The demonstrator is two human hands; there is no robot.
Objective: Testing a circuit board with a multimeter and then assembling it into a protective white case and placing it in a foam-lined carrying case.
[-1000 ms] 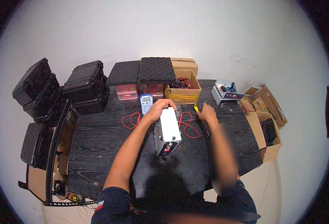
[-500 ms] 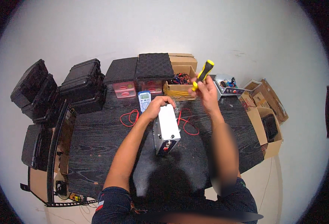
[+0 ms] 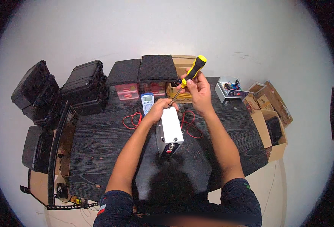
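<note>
A white metal case point(image 3: 172, 126) stands on its narrow side on the black table, small screws or knobs showing at its near end. My left hand point(image 3: 160, 111) is closed round its far end. In my right hand point(image 3: 199, 92), raised over the far right of the case, is a screwdriver point(image 3: 196, 68) with a yellow and black handle. Its shaft slants down to the case's far top edge, beside my left fingers; whether the tip sits in a screw, I cannot make out. Behind the case lies a blue-rimmed multimeter point(image 3: 147, 103) with a red lead point(image 3: 132, 120).
Black foam-topped boxes point(image 3: 158, 67) and a carton of wires point(image 3: 180, 94) line the back. An opened white case with electronics point(image 3: 230, 90) stands at the back right, cartons point(image 3: 275, 128) beside the table. Black hard cases point(image 3: 84, 85) and a black metal frame point(image 3: 55, 159) are at the left.
My right hand has come down and left, bringing the screwdriver from the air to the far end of the case. My left hand keeps its hold with little movement.
</note>
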